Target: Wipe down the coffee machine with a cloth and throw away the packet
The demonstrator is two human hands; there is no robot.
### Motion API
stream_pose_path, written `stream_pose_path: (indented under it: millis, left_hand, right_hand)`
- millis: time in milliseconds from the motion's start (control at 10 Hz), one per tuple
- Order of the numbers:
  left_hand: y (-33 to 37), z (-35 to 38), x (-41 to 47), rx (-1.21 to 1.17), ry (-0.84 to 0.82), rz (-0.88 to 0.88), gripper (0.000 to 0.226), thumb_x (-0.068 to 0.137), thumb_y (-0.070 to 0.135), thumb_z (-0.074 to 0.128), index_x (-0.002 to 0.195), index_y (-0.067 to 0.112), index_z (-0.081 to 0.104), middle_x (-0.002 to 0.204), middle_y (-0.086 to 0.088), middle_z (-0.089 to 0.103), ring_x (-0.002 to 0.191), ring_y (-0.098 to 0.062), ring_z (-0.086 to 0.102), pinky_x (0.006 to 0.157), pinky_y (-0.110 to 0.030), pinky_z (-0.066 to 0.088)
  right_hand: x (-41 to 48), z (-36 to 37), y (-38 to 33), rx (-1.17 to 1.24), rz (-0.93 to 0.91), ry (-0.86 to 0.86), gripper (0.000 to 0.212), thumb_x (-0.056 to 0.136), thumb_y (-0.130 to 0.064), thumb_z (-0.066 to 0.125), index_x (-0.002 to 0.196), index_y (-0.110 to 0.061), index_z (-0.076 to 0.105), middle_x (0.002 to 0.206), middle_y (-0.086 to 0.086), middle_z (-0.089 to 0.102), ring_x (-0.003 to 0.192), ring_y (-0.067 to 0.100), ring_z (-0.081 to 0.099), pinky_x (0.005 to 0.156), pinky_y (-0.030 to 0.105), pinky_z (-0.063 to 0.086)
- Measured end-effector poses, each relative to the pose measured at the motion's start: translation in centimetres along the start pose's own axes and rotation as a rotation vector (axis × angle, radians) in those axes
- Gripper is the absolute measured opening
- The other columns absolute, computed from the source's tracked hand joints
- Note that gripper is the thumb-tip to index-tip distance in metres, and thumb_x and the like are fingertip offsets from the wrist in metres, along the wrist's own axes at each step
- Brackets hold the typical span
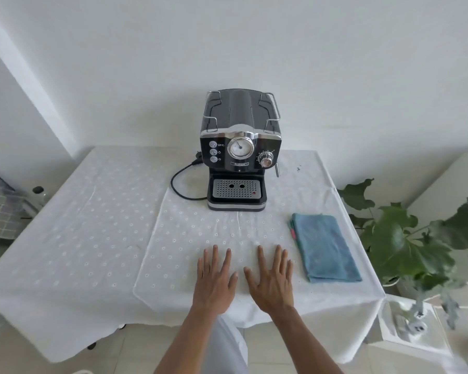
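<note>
Head view: hands flat, empty.

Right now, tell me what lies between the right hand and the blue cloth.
Nothing but bare white tablecloth. In the head view the right hand rests flat, apart from the folded blue cloth to its right.

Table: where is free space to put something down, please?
The widest bare patch of the table lies left of the coffee machine and its cord. A smaller strip lies between the machine and both hands. The right side is crowded by the blue cloth.
</note>
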State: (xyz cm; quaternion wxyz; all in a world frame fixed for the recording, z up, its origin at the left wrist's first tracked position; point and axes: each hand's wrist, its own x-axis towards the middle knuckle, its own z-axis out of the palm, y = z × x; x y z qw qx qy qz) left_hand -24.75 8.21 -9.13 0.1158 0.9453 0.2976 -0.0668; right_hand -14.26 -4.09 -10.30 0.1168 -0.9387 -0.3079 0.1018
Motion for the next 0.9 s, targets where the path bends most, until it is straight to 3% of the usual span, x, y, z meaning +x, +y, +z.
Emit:
stream_pose_path:
  millis: [100,400,600,700,800,900]
  left_hand:
    - [-0.6,1.6,0.6,-0.034,0.046,-0.043,0.067,0.096,0.054,0.019,0.154,0.022,0.029,0.162,-0.015,0.02,0.147,-0.04,0.024,0.118,-0.048,0.009]
    - [-1.0,3.4,0.7,-0.045,0.19,-0.036,0.064,0.097,0.053,0.029,0.155,0.026,0.027,0.164,-0.01,0.018,0.151,-0.033,0.017,0.119,-0.048,0.013]
    - [-1.2,3.8,0.7,-0.033,0.173,-0.026,0.063,0.099,0.056,0.018,0.155,0.027,0.025,0.164,-0.009,0.017,0.151,-0.032,0.016,0.119,-0.046,0.008]
    - [-1.4,3.7,0.8,-0.017,0.148,-0.039,0.066,0.099,0.058,0.012,0.155,0.027,0.026,0.163,-0.01,0.02,0.15,-0.03,0.008,0.118,-0.044,0.003]
    - [-1.8,3.8,1.1,0.017,0.157,-0.019,0.065,0.099,0.06,0.016,0.153,0.027,0.031,0.161,-0.01,0.027,0.149,-0.027,0.002,0.117,-0.043,0.003]
    - [-2.2,4.3,1.2,-0.003,0.205,0.009,0.065,0.099,0.059,0.016,0.151,0.027,0.036,0.159,-0.011,0.032,0.151,-0.025,-0.004,0.117,-0.042,0.004]
  right_hand:
    - [0.5,1.1,0.3,0.002,-0.025,0.078,0.078,0.096,-0.069,0.021,0.162,-0.028,0.01,0.166,0.026,0.0,0.154,0.043,-0.001,0.125,0.052,0.0]
    - [0.9,2.1,0.5,-0.036,-0.011,0.129,0.076,0.097,-0.068,0.026,0.161,-0.031,0.011,0.167,0.022,0.0,0.155,0.039,0.0,0.124,0.051,0.001]
    - [0.8,2.0,0.4,-0.039,-0.02,0.097,0.075,0.097,-0.068,0.026,0.161,-0.03,0.016,0.167,0.024,0.006,0.154,0.041,0.006,0.122,0.051,0.004]
    - [0.7,1.8,0.4,-0.022,-0.014,0.054,0.077,0.096,-0.071,0.016,0.161,-0.029,0.017,0.165,0.027,0.01,0.153,0.044,0.01,0.121,0.052,0.006]
    - [0.8,-0.3,0.0,0.108,-0.004,-0.029,0.093,0.08,-0.082,-0.009,0.159,-0.033,-0.005,0.168,0.022,-0.005,0.155,0.038,-0.009,0.126,0.049,-0.002]
    - [0.8,-4.9,-1.5,0.422,0.098,0.069,0.099,0.078,-0.088,0.008,0.16,-0.031,0.011,0.167,0.019,0.012,0.156,0.033,0.006,0.126,0.048,0.013]
